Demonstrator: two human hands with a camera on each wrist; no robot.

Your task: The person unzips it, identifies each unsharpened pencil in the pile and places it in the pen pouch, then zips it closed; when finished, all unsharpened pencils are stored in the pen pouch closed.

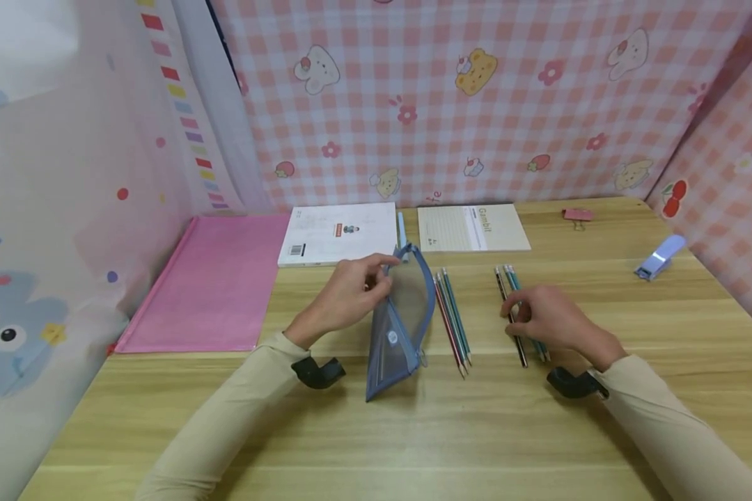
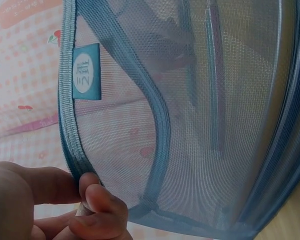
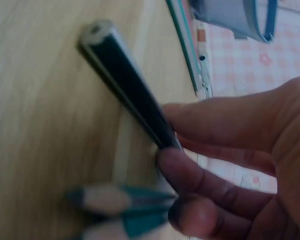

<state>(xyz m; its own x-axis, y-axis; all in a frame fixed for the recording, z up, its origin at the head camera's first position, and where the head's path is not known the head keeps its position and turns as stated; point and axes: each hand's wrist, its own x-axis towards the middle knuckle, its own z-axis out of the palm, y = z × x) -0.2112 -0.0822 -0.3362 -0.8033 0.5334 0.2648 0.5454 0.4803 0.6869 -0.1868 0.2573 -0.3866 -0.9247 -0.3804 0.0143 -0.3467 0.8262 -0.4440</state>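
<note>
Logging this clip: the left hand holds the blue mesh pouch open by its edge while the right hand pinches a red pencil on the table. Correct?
Not quite: the pencil pinched by the right hand is black, as the right wrist view shows. The left hand does hold the blue mesh pouch by its edge.

The beige lined notebook (image 1: 473,227) at the back of the wooden surface (image 1: 413,431) shows the word "Gambit" along its right side. The blue mesh zipper pouch (image 2: 200,125) has a small blue label (image 2: 86,72) with Chinese characters, too unclear to read.
</note>
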